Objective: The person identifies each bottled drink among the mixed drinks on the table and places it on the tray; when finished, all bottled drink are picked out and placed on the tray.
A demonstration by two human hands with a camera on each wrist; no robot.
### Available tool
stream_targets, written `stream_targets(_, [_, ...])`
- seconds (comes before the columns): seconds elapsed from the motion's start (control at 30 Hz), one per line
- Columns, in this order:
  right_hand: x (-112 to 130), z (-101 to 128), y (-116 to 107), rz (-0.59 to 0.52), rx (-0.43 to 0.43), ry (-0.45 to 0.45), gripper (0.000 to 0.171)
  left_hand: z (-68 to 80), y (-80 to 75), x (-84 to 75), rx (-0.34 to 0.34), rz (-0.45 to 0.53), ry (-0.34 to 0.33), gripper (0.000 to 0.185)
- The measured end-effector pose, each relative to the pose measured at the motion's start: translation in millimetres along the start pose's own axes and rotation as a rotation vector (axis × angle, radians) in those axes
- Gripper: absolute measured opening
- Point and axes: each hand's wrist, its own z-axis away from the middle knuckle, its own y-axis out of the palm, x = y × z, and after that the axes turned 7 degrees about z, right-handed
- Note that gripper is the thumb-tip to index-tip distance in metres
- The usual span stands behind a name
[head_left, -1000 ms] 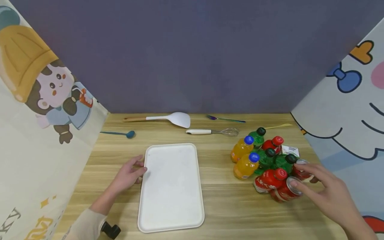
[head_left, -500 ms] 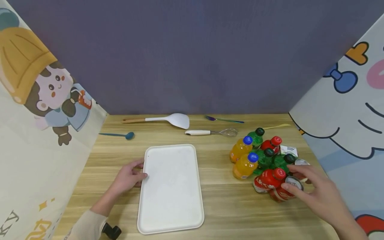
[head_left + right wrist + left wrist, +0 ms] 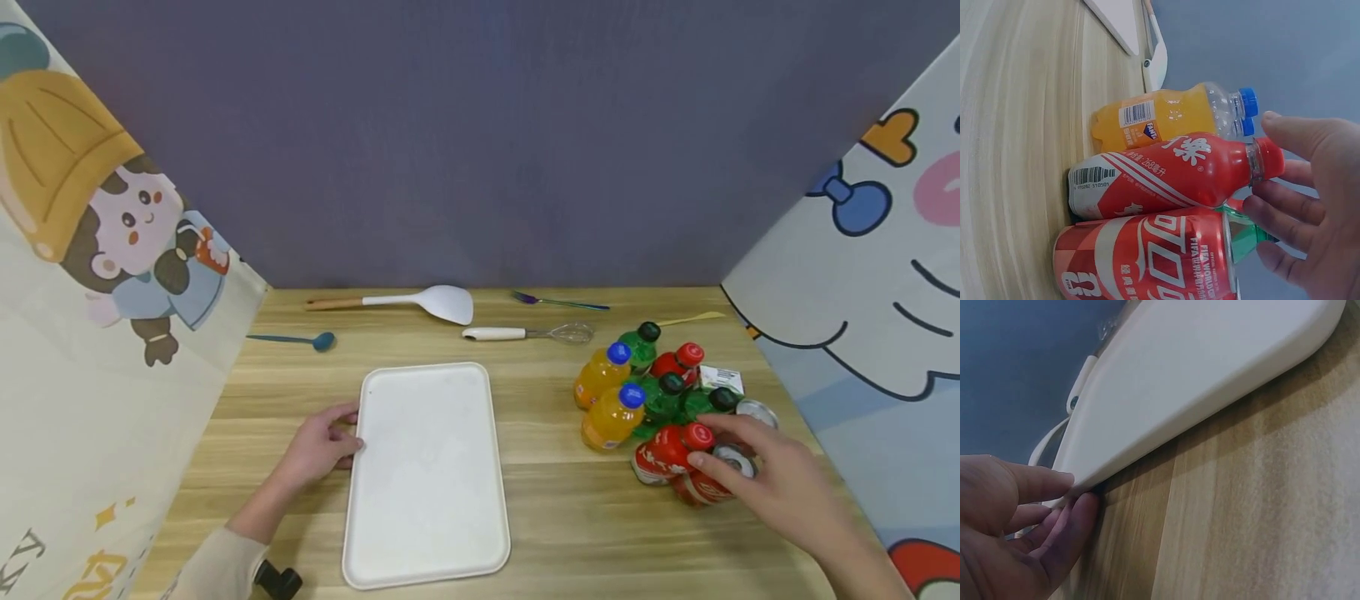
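Head view: left hand [image 3: 318, 446] sits at the left long edge of the white tray [image 3: 427, 533], fingertips on the rim, fingers loosely bent, nothing enclosed. The tray's long axis runs away from the person, roughly centre of the worktop [image 3: 555, 508]. Right hand [image 3: 772, 483] is over the near end of the drinks cluster on the right side, fingers spread and slightly bent above the red can [image 3: 708, 479] and the cap of the red bottle [image 3: 667, 450]; no closed grip visible. Behind those stand two orange bottles [image 3: 611, 417], green bottles [image 3: 663, 400], another red-capped bottle and a second can. Along the far edge lie a white spatula [image 3: 420, 300], a whisk [image 3: 525, 332], a teal spoon [image 3: 296, 337] and a fork.

Left wrist view: left fingertips [image 3: 1075, 512] touch the underside of the tray's rim [image 3: 1197, 412] where it meets the wood; thumb on the lip above. A light pinch at most; tray flat on the worktop.

Right wrist view: red bottle [image 3: 1172, 175] and red can [image 3: 1147, 256] stand upright, touching, long axes vertical. Right hand's fingers [image 3: 1285, 212] are open just beside the bottle neck and can top, one fingertip near the cap; contact can't be confirmed. Orange bottle [image 3: 1160, 115] directly behind. The drinks lie straight ahead of the right hand and well apart from the left.
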Motion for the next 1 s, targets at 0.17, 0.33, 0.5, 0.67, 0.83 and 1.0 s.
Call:
stream_targets(0.17, [0.1, -4.7, 1.2, 0.020, 0.024, -0.040, 0.047, 0.5, -0.4, 0.5, -0.003, 0.002, -0.012, 0.066])
stream_targets(0.33, [0.5, -13.4, -2.0, 0.077, 0.083, -0.069, 0.049, -1.4, -0.2, -0.4, -0.002, 0.001, -0.009, 0.066])
stream_targets(0.5, [0.9, -19.9, -5.2, 0.112, 0.164, -0.037, 0.050, -1.1, 0.6, -0.7, -0.001, -0.005, -0.002, 0.065])
stream_targets(0.67, [0.9, -19.4, -4.2, 0.105, 0.210, 0.012, 0.049, -0.1, 1.6, -0.1, -0.002, -0.004, 0.002, 0.064])
stream_targets(0.83, [0.0, -17.6, -3.2, 0.100, 0.170, 0.000, 0.046, 0.2, 2.3, 0.3, -0.013, -0.002, 0.004, 0.063])
stream_targets(1.0, [-0.4, -16.6, -2.9, 0.110, 0.172, -0.004, 0.045, 0.9, 2.7, -0.4, -0.024, 0.027, -0.016, 0.062])
